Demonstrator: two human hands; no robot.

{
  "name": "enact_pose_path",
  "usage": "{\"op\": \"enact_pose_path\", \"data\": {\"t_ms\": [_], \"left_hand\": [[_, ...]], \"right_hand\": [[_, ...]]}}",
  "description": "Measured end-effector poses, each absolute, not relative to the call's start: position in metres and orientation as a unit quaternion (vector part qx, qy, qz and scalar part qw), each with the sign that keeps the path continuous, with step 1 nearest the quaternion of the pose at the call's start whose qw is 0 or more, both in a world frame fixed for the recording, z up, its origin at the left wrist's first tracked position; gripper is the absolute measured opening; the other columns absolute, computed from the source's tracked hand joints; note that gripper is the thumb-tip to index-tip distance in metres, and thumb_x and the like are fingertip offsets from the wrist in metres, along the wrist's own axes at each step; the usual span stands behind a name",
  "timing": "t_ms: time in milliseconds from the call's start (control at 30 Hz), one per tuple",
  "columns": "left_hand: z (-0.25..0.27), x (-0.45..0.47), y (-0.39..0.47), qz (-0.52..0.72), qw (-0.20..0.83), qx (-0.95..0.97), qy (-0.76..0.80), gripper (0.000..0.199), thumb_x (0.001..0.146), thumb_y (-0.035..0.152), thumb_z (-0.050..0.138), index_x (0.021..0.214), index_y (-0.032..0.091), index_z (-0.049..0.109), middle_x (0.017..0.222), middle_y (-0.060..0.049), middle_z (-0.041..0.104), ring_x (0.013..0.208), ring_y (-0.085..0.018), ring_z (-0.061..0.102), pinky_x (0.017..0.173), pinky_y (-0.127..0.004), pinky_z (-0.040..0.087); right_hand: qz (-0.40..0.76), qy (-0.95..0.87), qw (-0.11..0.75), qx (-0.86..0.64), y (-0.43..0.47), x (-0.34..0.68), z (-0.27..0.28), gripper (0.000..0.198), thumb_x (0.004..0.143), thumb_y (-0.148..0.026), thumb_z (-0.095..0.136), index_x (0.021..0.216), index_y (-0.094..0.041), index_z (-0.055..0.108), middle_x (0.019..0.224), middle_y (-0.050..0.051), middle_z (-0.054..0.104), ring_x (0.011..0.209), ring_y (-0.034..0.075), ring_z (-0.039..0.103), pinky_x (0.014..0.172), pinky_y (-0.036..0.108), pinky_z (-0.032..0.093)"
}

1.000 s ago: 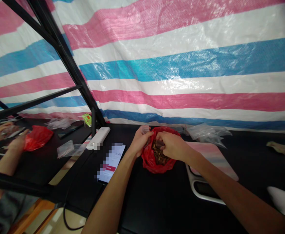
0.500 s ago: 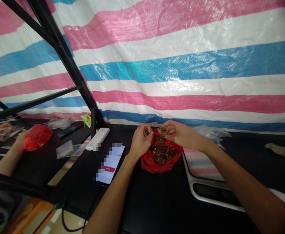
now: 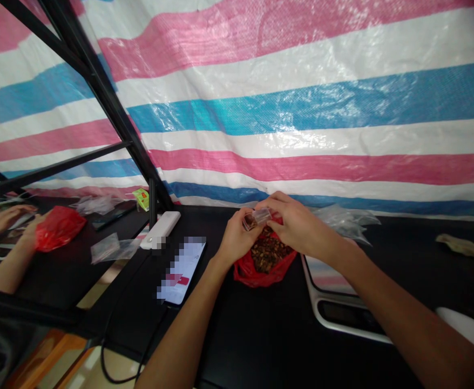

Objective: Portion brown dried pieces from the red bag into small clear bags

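My left hand [image 3: 237, 235] is closed around what looks like a small clear plastic bag [image 3: 249, 221], its mouth held open and brown bits showing inside. A small clear plastic cup [image 3: 262, 215] is pinched in my right hand [image 3: 291, 221], tipped sideways with its rim at the bag's mouth. Whether pieces are still in the cup, I cannot tell. Just below both hands sits an open red plastic bag [image 3: 257, 276] on the black table, filled with dried brown and yellowish pieces [image 3: 267, 253].
A flat scale [image 3: 322, 319] lies right of the red bag, with clear plastic bags [image 3: 346, 219] behind it. To the left are a phone [image 3: 184, 275], a white power bank [image 3: 162, 229] and a black frame [image 3: 103, 102]. Beyond it, another person's hands work near a red bag [image 3: 61, 229].
My right hand has moved left and tipped the cup over the mouth of the bag in my left hand. Earlier the cup was apart, holding yellowish pieces. My left hand stays nearly in place.
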State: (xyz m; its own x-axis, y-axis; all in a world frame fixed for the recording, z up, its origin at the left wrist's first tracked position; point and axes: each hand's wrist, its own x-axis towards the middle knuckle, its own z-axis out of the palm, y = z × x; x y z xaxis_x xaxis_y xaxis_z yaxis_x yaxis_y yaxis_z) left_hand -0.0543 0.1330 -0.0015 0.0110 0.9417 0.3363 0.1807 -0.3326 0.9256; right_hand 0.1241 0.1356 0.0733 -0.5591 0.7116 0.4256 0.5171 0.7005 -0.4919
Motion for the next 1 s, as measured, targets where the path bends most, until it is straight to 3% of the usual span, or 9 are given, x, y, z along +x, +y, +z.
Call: {"op": "enact_pose_path", "data": {"t_ms": [133, 333, 500, 600, 700, 800, 900, 1000], "left_hand": [[0.002, -0.051, 0.132, 0.553, 0.416, 0.586, 0.422, 0.033, 0.078, 0.035, 0.084, 0.102, 0.019, 0.068, 0.096, -0.005, 0.074, 0.087, -0.020, 0.067, 0.082, -0.029, 0.051], [0.017, -0.050, 0.126, 0.589, 0.442, 0.562, 0.377, 0.038, 0.077, 0.039, 0.085, 0.104, 0.018, 0.067, 0.101, -0.005, 0.074, 0.094, -0.019, 0.068, 0.092, -0.031, 0.051], [0.023, -0.048, 0.122, 0.598, 0.431, 0.568, 0.366, 0.032, 0.081, 0.038, 0.081, 0.102, 0.019, 0.066, 0.100, -0.004, 0.074, 0.095, -0.019, 0.067, 0.091, -0.030, 0.050], [0.018, -0.049, 0.123, 0.597, 0.413, 0.569, 0.386, 0.028, 0.084, 0.038, 0.078, 0.102, 0.020, 0.065, 0.093, -0.002, 0.071, 0.086, -0.016, 0.065, 0.084, -0.027, 0.050], [0.015, -0.052, 0.126, 0.609, 0.389, 0.555, 0.413, 0.026, 0.086, 0.039, 0.075, 0.100, 0.021, 0.062, 0.079, 0.002, 0.063, 0.071, -0.013, 0.058, 0.073, -0.024, 0.047], [0.015, -0.056, 0.129, 0.628, 0.357, 0.545, 0.425, 0.023, 0.087, 0.038, 0.073, 0.098, 0.022, 0.060, 0.077, 0.003, 0.059, 0.069, -0.012, 0.055, 0.072, -0.024, 0.046], [0.015, -0.063, 0.132, 0.626, 0.291, 0.556, 0.464, 0.016, 0.087, 0.032, 0.070, 0.093, 0.023, 0.059, 0.080, 0.001, 0.062, 0.073, -0.015, 0.058, 0.073, -0.025, 0.045], [0.008, -0.073, 0.135, 0.556, 0.222, 0.574, 0.558, 0.012, 0.082, 0.025, 0.072, 0.085, 0.023, 0.061, 0.076, 0.000, 0.065, 0.069, -0.017, 0.058, 0.071, -0.027, 0.040]], "right_hand": [[0.148, -0.872, 0.310, -0.349, 0.135, 0.123, 0.076, 0.049, 0.089, -0.003, 0.054, 0.129, -0.029, 0.067, 0.120, 0.006, 0.062, 0.112, 0.022, 0.064, 0.104, 0.035, 0.050], [0.120, -0.865, 0.318, -0.369, 0.133, 0.122, 0.081, 0.042, 0.093, -0.016, 0.061, 0.133, -0.030, 0.065, 0.128, 0.005, 0.063, 0.116, 0.024, 0.065, 0.108, 0.037, 0.048], [0.108, -0.871, 0.295, -0.377, 0.130, 0.128, 0.092, 0.040, 0.094, -0.021, 0.063, 0.133, -0.030, 0.064, 0.130, 0.006, 0.066, 0.117, 0.026, 0.065, 0.106, 0.039, 0.049], [0.108, -0.868, 0.271, -0.402, 0.129, 0.137, 0.096, 0.040, 0.093, -0.022, 0.063, 0.132, -0.029, 0.061, 0.129, 0.006, 0.068, 0.114, 0.026, 0.066, 0.102, 0.038, 0.050], [0.116, -0.855, 0.229, -0.450, 0.132, 0.146, 0.095, 0.041, 0.092, -0.029, 0.065, 0.133, -0.027, 0.058, 0.117, 0.007, 0.073, 0.101, 0.026, 0.069, 0.088, 0.035, 0.052], [0.122, -0.861, 0.166, -0.465, 0.136, 0.149, 0.087, 0.032, 0.092, -0.030, 0.064, 0.123, -0.026, 0.061, 0.103, 0.006, 0.075, 0.090, 0.024, 0.070, 0.077, 0.031, 0.049], [0.131, -0.885, 0.102, -0.436, 0.137, 0.147, 0.074, 0.021, 0.089, -0.023, 0.065, 0.110, -0.027, 0.065, 0.103, 0.004, 0.076, 0.089, 0.023, 0.070, 0.073, 0.029, 0.046], [0.144, -0.896, 0.039, -0.418, 0.135, 0.143, 0.062, 0.025, 0.082, -0.012, 0.064, 0.102, -0.027, 0.066, 0.100, 0.002, 0.076, 0.089, 0.022, 0.071, 0.070, 0.029, 0.043]]}}
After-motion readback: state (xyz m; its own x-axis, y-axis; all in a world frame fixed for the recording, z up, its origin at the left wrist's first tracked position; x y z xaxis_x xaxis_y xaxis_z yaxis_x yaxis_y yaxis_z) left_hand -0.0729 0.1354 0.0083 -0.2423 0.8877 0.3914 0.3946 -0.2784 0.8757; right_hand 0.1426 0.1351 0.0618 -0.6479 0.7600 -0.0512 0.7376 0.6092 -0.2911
